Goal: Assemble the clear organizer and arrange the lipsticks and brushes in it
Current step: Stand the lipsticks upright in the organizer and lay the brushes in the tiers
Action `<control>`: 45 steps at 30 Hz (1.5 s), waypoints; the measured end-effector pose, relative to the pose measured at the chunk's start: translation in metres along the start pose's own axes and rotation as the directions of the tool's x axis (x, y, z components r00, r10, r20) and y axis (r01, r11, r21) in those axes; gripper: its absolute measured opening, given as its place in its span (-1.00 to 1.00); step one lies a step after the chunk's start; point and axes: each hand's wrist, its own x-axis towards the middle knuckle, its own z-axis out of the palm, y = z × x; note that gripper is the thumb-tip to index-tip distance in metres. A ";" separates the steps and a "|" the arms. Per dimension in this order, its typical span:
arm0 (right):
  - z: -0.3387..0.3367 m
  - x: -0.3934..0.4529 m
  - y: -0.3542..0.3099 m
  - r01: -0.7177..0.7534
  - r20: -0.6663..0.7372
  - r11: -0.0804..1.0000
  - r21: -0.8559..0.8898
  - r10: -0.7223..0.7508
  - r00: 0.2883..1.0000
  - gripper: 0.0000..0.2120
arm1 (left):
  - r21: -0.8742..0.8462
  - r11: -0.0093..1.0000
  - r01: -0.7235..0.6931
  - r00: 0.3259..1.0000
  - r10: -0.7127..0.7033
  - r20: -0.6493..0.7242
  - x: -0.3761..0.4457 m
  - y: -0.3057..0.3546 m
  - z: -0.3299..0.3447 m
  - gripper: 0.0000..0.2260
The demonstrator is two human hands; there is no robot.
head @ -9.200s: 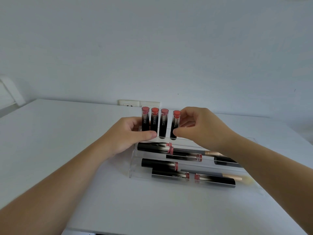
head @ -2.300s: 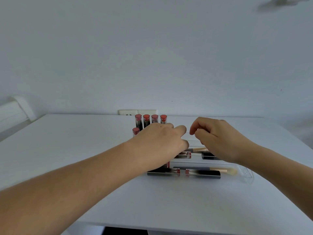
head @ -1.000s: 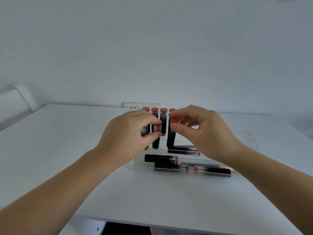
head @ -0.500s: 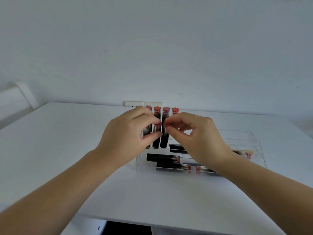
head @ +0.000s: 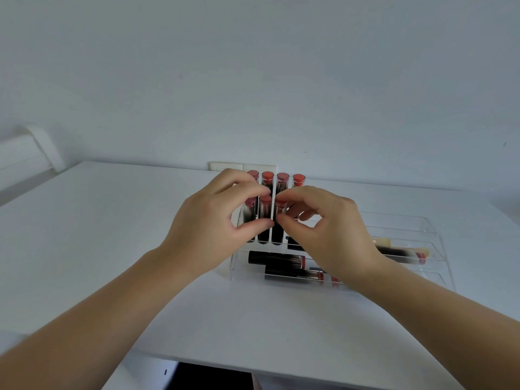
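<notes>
Hands meet at frame centre: left hand [head: 213, 220] curled round the front row of upright lipsticks [head: 264, 218], right hand [head: 323, 229] pinching the third one. Risk, as judged: a sideways nudge topples the close-packed tubes, or shifts the clear organizer [head: 439, 249] on the tabletop [head: 112, 220]. Standing tubes have a vertical long axis, red caps up. Tubes and brushes in the lower tiers lie left-right.

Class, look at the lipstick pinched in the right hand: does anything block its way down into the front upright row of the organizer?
Nothing visible does. The right hand pinches the lipstick, already upright beside two front-row lipsticks that the left hand steadies.
</notes>
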 end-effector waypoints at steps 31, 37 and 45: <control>0.009 -0.007 0.006 0.037 -0.083 0.999 -0.017 -0.038 0.996 -0.73 | -0.299 0.949 0.097 0.993 -0.111 -0.031 -0.015 -0.023 0.009 -0.68; 0.009 -0.007 0.006 0.039 -0.080 0.999 -0.024 -0.040 0.996 -0.71 | -0.269 0.960 0.082 0.994 -0.098 -0.046 -0.016 -0.020 0.008 -0.67; 0.011 -0.007 0.004 0.024 -0.073 0.999 -0.034 -0.026 0.997 -0.70 | -0.189 0.976 0.104 0.992 -0.114 -0.043 -0.014 -0.016 0.007 -0.68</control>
